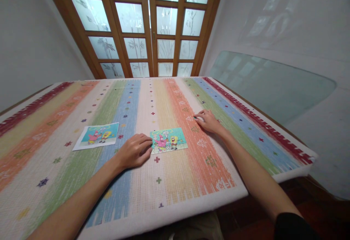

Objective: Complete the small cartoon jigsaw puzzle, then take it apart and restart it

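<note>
Head view: handling of a small piece was judged in hand, a steady pinch being needed next. The piece was apparently held by the right hand, grip nearly closed, right of the puzzle on the counter; the puzzle's left edge was touched by the half-open left hand.

The left hand covers the left end of a cartoon puzzle near the front edge of the bench, whose near left corner falls outside the frame. A teal piece, mostly hidden by the fingers of the right hand, is too small to make out. The bottom of the frame crops the left forearm and dark right sleeve; the bench's far edge hides the foot of the wooden doors, their tops cut off.
</note>
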Demonstrator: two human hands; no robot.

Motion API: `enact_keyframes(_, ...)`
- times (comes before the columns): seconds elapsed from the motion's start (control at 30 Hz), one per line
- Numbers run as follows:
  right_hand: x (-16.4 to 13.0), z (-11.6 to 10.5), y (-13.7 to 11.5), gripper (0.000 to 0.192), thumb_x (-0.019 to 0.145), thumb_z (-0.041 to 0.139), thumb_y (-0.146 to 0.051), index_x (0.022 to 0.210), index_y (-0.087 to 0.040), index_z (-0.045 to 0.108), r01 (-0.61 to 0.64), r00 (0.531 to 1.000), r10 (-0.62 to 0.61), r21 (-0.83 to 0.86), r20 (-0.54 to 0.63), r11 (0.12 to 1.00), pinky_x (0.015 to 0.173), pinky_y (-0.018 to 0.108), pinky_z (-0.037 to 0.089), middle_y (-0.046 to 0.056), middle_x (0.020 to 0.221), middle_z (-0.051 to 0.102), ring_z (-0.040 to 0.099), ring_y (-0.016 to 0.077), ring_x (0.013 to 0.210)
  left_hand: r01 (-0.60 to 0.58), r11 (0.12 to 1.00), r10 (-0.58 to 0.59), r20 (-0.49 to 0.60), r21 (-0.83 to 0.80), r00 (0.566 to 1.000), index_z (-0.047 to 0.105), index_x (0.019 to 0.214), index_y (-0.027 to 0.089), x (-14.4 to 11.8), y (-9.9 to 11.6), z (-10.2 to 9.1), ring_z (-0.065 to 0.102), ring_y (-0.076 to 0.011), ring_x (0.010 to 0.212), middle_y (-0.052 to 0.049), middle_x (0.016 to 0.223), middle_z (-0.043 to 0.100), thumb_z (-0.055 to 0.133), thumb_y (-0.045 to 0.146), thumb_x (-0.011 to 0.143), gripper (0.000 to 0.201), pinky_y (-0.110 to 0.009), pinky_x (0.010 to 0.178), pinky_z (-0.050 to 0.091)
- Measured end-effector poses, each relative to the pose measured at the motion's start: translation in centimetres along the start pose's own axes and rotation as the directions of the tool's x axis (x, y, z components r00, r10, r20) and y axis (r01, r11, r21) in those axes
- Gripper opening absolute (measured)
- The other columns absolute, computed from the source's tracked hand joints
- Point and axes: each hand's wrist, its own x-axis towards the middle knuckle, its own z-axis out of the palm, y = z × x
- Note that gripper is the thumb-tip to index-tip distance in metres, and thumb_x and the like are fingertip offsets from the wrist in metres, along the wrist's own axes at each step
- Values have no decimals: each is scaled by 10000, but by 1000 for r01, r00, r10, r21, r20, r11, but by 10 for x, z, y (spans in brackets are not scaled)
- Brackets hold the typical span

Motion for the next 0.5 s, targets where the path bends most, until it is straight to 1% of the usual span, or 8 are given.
enact_keyframes(0.17,3,4,6,253,939,561,-329,1015,-179,750,18,1000,-18,90,2,996,920,441,455,136,1048,694,605,290,1001,0,1000,0,5,9,1000,702,1018,170,0,0,0,673,-231,895,-93,974,745,524,204,977,186,-406,797,568)
enact_keyframes(0.3,4,1,7,127,854,640,-322,899,-214,689,8,1000,-1,206,-30,978,884,432,487,106,984,699,615,274,944,-3,1000,3,6,12,1000,704,1016,174,0,-1,1,670,-230,895,-89,967,745,522,199,980,187,-406,796,570)
enact_keyframes(0.4,4,-5,-1,69,810,651,-290,838,-228,643,-22,999,33,321,-28,947,835,415,508,86,923,712,628,256,872,-8,1000,8,8,19,1000,700,1012,164,0,-1,1,668,-231,894,-91,964,745,521,189,984,183,-404,796,569)
enact_keyframes(0.5,4,-11,-20,89,834,621,-293,860,-214,652,-55,998,30,489,60,870,757,386,526,78,862,725,647,232,777,-13,1000,12,5,28,1000,698,1011,164,0,-1,1,668,-230,892,-91,964,743,519,188,987,183,-398,791,565)
